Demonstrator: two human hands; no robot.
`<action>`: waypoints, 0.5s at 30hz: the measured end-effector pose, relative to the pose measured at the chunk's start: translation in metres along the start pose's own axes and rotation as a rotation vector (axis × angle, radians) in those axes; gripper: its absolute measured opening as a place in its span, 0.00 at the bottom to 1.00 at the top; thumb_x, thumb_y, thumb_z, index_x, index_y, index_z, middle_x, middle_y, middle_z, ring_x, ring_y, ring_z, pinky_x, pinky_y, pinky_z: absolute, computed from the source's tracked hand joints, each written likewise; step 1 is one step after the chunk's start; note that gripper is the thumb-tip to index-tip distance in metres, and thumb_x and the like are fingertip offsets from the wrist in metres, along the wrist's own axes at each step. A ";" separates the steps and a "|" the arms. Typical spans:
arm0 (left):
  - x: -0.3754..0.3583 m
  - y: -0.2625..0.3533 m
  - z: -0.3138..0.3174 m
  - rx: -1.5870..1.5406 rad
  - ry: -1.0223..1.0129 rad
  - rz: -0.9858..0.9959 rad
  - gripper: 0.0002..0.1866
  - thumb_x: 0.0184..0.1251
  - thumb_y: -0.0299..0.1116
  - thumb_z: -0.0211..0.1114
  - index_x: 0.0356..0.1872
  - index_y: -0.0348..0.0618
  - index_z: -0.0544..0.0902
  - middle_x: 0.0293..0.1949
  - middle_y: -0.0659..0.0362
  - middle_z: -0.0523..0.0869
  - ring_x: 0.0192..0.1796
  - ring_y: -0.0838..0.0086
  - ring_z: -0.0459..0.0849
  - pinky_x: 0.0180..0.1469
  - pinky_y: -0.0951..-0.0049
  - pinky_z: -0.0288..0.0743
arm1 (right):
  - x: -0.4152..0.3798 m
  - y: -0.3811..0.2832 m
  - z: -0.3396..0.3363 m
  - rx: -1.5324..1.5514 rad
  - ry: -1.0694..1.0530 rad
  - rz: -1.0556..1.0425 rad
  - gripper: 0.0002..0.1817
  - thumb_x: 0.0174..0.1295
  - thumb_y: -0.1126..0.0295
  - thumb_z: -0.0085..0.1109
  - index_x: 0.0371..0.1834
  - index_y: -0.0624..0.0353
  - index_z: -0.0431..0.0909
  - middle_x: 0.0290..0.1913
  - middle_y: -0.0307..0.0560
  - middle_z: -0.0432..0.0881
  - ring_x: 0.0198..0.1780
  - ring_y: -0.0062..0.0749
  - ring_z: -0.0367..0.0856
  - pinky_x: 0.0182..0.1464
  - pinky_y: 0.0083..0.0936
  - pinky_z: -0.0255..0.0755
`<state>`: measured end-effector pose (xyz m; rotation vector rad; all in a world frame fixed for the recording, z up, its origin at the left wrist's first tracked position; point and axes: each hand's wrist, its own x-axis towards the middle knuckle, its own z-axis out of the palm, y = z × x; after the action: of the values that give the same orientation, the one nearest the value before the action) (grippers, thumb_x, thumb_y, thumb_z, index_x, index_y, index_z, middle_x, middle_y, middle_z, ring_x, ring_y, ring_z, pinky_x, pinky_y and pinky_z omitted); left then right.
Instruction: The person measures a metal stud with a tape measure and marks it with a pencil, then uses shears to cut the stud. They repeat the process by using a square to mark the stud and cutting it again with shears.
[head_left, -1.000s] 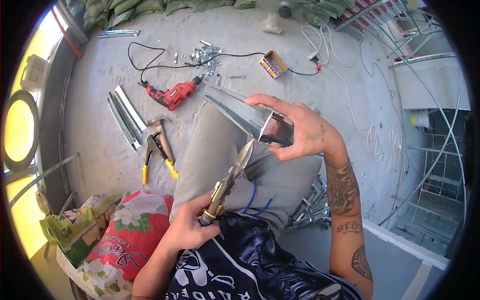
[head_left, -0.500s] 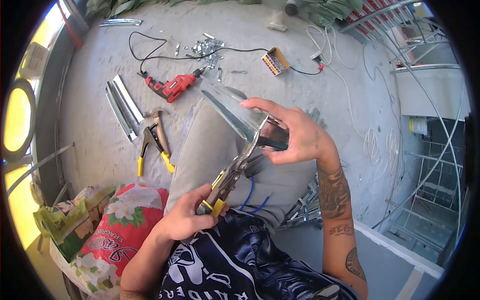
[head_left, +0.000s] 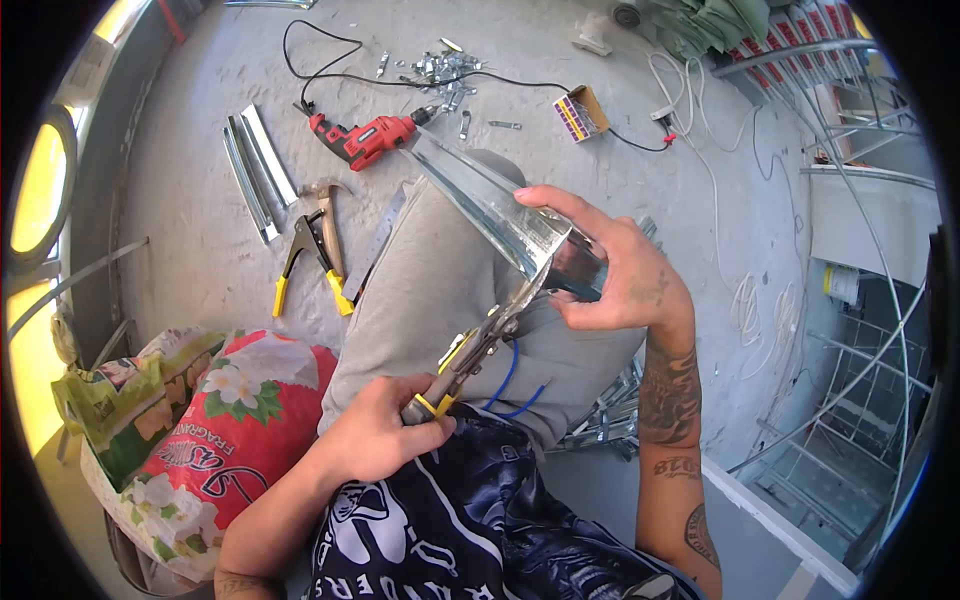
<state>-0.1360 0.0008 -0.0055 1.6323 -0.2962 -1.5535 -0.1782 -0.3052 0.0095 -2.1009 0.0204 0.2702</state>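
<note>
My left hand (head_left: 385,430) is closed around the yellow-trimmed handles of a pair of tin snips (head_left: 470,362). Their blades meet the near end of a shiny galvanized metal channel (head_left: 482,212), over my right thigh. The exact bite of the blades is hard to make out. My right hand (head_left: 635,275) grips that same end, fingers on top and thumb underneath. From there the channel runs away toward the floor. Grey trousers (head_left: 420,270) lie beneath both hands.
On the floor are a red drill (head_left: 365,140), a hammer (head_left: 330,225), a rivet gun (head_left: 308,260), metal strips (head_left: 262,160), scattered metal clips (head_left: 445,72) and a small box (head_left: 580,113). A red floral sack (head_left: 240,420) sits at left, metal scaffolding (head_left: 870,350) at right.
The camera view has shifted, so the floor items sit higher in the picture. The channel and snips stay together, slightly further right, with both hands keeping their grip.
</note>
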 end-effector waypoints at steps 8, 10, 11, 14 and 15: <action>0.000 -0.008 0.006 0.017 0.048 0.015 0.21 0.61 0.42 0.70 0.45 0.33 0.86 0.25 0.50 0.85 0.30 0.68 0.82 0.41 0.64 0.77 | 0.000 0.002 0.006 0.002 -0.009 0.027 0.50 0.39 0.76 0.67 0.76 0.46 0.69 0.29 0.35 0.79 0.29 0.18 0.75 0.38 0.18 0.72; 0.000 -0.008 0.008 0.018 0.057 0.002 0.20 0.61 0.42 0.70 0.45 0.33 0.86 0.25 0.50 0.86 0.29 0.69 0.82 0.41 0.64 0.78 | 0.000 0.002 0.006 0.013 0.003 0.016 0.50 0.39 0.76 0.67 0.76 0.46 0.69 0.30 0.35 0.79 0.30 0.18 0.75 0.38 0.18 0.72; 0.001 -0.007 0.008 0.058 0.086 -0.001 0.20 0.61 0.41 0.71 0.45 0.33 0.87 0.26 0.49 0.86 0.29 0.68 0.82 0.41 0.64 0.78 | 0.000 -0.001 0.005 0.004 -0.008 0.033 0.50 0.39 0.76 0.67 0.77 0.46 0.68 0.30 0.34 0.78 0.30 0.17 0.74 0.38 0.18 0.71; 0.002 -0.003 0.006 0.126 0.113 0.051 0.20 0.61 0.40 0.71 0.47 0.33 0.86 0.27 0.47 0.86 0.30 0.65 0.82 0.42 0.63 0.78 | -0.002 -0.010 -0.002 -0.010 -0.047 0.103 0.50 0.40 0.77 0.67 0.77 0.46 0.68 0.33 0.35 0.80 0.32 0.18 0.75 0.40 0.19 0.73; 0.002 -0.003 0.005 0.151 0.114 0.103 0.21 0.61 0.39 0.71 0.49 0.33 0.86 0.28 0.46 0.86 0.31 0.64 0.83 0.43 0.63 0.78 | -0.002 -0.012 -0.002 -0.014 -0.081 0.154 0.50 0.40 0.77 0.67 0.77 0.46 0.68 0.36 0.37 0.82 0.34 0.19 0.77 0.42 0.19 0.74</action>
<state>-0.1410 -0.0009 -0.0081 1.7858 -0.4379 -1.3831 -0.1785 -0.3013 0.0213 -2.1033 0.1333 0.4486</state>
